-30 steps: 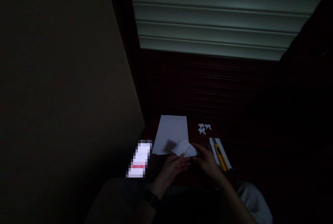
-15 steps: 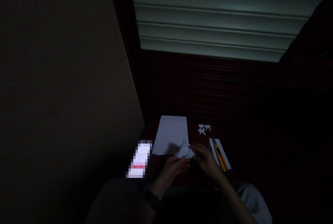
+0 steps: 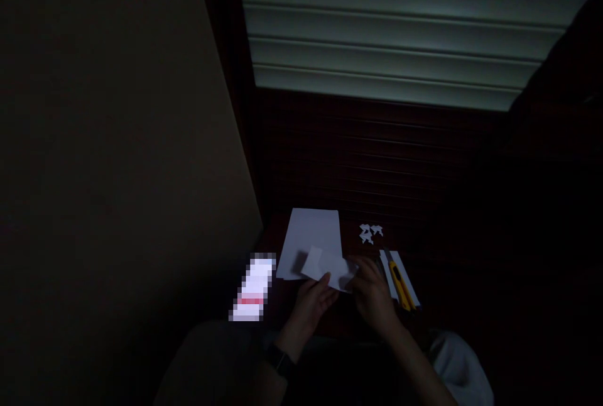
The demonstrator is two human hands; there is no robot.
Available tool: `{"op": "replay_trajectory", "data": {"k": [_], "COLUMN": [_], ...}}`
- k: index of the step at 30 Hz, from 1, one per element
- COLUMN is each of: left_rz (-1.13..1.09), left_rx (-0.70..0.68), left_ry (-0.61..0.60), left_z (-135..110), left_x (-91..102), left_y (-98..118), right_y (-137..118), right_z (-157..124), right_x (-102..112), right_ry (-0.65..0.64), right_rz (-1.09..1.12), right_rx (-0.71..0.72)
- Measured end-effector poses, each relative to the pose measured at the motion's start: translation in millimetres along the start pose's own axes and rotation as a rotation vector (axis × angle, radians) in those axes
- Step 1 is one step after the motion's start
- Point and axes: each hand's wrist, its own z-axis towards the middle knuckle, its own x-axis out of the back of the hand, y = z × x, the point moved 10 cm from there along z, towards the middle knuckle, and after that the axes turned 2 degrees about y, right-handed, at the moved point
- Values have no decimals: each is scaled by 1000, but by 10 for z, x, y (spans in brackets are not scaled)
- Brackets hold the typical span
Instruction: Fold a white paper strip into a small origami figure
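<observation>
One plain wall [image 3: 108,142] fills the left side of the frame, and it is very dark. To the right of it, at the lower left of the centre, lies a bright screen [image 3: 252,283]; it shows only as coarse blocks, so its content cannot be read. Next, near the bottom edge, a dark watch [image 3: 281,362] sits around the left wrist. Above it, in the lower middle, white sheets [image 3: 313,230] lie flat on the dark counter [image 3: 343,323].

The left hand [image 3: 311,302] is closed on the folded paper [image 3: 330,266], with the thumb on top at its lower edge. This paper is in the lower middle of the frame, tilted, in front of the near right corner of the sheets, and a shadow falls on them beside it. Above the centre, a pale slatted panel [image 3: 391,41] stretches toward the upper right. Farther right of the paper, three or so small paper shapes [image 3: 365,237] lie close together on the counter. Below them, the right hand [image 3: 375,296] has its fingers bent and holds the right end of the folded paper. Just beside this hand, a yellow knife [image 3: 399,285] rests on a white strip [image 3: 409,275].
</observation>
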Motion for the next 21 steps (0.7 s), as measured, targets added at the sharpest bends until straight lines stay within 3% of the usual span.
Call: {"op": "replay_trajectory", "data": {"k": [4,8,10,14,17,21], "left_rz": [-112,-149,-133,-39,44,351], "left_rx": [-52,-63,-46,61,-10,-123], "left_ry": [54,64,44,15,68,20], "left_z": [4,-14,-26,-70,-108,-100], "left_x": [5,-39,-78,-86,27,1], "left_y": [23,-20,-59,-100,158,511], "right_y": [106,387,553,804,872,831], "right_z": [-76,-157,-210,-278,-267,-211], "right_x": [-4,-81,-111,-169,-101,-60], "right_ry": [87,191,260,276,248,135], "right_rz": [156,372,422,476,433,293], "right_rx": [-140,-346,-453,-580,-562,-510]}}
